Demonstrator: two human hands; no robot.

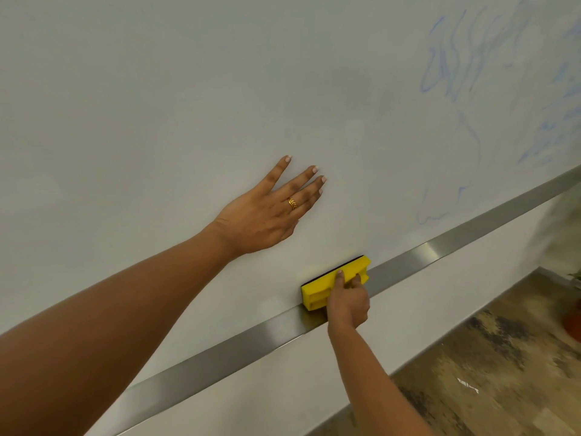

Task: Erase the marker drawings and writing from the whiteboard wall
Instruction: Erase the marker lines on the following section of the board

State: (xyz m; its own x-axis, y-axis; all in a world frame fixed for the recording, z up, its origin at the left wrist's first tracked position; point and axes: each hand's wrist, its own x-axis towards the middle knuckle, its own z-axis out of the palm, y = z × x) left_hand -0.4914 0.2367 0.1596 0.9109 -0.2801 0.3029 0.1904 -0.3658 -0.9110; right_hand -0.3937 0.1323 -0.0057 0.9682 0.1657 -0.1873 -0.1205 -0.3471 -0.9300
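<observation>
Our right grip (pixel 347 302) curls round the yellow eraser (pixel 317 289), low on the whiteboard wall (pixel 157 89) beside the metal rail (pixel 220 350). Our left grip (pixel 264 215) lies spread flat on the wall. We should press the felt evenly and sweep rightward, toward the blue drawings (pixel 456 89).

The left hand (pixel 267 212) lies flat with straight fingers on the whiteboard wall (pixel 157 99), a gold ring (pixel 292 203) on one finger. Lower right of it, the right hand (pixel 347 302) grips a yellow eraser (pixel 327 286), its dark pad against the wall just above the metal strip (pixel 471 239). Faint blue marker drawings (pixel 465 89) remain at far right, and patterned floor (pixel 487 372) shows at near right
</observation>
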